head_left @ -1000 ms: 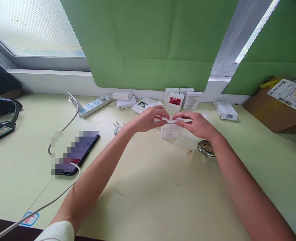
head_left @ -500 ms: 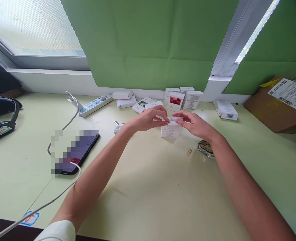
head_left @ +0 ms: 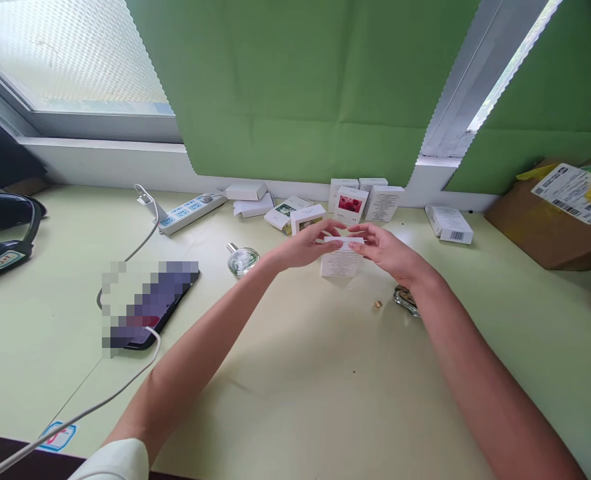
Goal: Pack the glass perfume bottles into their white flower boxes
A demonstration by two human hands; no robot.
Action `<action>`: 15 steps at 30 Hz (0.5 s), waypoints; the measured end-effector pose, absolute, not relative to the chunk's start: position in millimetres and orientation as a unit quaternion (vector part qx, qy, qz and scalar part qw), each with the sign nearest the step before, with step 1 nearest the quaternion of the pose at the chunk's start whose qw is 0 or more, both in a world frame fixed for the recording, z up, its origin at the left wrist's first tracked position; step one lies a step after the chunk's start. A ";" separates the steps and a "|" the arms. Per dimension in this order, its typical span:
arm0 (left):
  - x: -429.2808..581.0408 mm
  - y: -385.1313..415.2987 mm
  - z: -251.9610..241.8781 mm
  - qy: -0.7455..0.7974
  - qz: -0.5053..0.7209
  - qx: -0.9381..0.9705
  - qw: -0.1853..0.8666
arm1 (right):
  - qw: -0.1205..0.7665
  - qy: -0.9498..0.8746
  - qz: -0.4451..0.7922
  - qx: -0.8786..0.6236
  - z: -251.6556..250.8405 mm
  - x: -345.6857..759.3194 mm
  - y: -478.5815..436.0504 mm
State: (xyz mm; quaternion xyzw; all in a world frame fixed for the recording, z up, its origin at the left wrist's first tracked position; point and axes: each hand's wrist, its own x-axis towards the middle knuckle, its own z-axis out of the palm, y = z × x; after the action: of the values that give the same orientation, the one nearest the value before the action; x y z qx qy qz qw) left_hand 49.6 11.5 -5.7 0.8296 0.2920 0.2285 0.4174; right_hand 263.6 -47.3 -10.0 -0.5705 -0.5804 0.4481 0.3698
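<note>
Box between loosely curled fingers

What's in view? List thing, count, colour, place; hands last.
Handled box: one, white, centre
Standing boxes: four, white, behind
Other boxes: about five, white, back
Power strip: one, white, back left
Cable: two stretches, greyish, left
Phone: one, dark, left
Headset: one, black, left
Bottle: one, clear, centre left
Glass item: one, clear, centre right
Small piece: one, gold, centre right
Carton: one, brown, right
Blinds: two, green, back
Window: one, whitish, back left
Table: one, greenish, below
Sticker: one, multicoloured, front left
Sleeve: one, white, front left
Left hand, right hand: one each, bare, at box
</note>
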 end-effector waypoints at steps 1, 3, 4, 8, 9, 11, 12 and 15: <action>51.1 10.2 -6.8 0.309 0.219 0.825 0.420 | 0.369 -0.581 0.444 -0.574 -9.4 263.0 -48.2; 53.1 8.1 -7.5 0.321 0.207 0.819 0.428 | 0.363 -0.580 0.439 -0.581 -8.5 262.1 -49.8; 53.5 7.5 -7.2 0.319 0.206 0.815 0.437 | 0.359 -0.580 0.443 -0.582 -8.3 261.7 -50.2; 53.3 7.7 -6.0 0.306 0.198 0.796 0.483 | 0.345 -0.573 0.471 -0.575 -9.0 260.0 -49.6; 53.2 8.2 -6.3 0.307 0.198 0.792 0.490 | 0.346 -0.567 0.476 -0.577 -9.5 259.6 -49.0; 53.3 9.1 -7.3 0.312 0.202 0.785 0.496 | 0.355 -0.554 0.480 -0.579 -10.8 258.6 -47.6; 53.6 9.4 -7.8 0.315 0.203 0.782 0.497 | 0.360 -0.549 0.483 -0.579 -11.4 258.2 -47.1; 55.2 9.4 -7.6 0.324 0.207 0.777 0.498 | 0.370 -0.543 0.489 -0.574 -13.2 257.5 -45.8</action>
State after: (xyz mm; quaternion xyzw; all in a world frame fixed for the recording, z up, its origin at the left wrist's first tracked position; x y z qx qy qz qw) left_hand 55.2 9.4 -7.6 0.7773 0.3240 0.2069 0.4981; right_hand 257.5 -45.8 -13.2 -0.5738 -0.5434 0.4887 0.3697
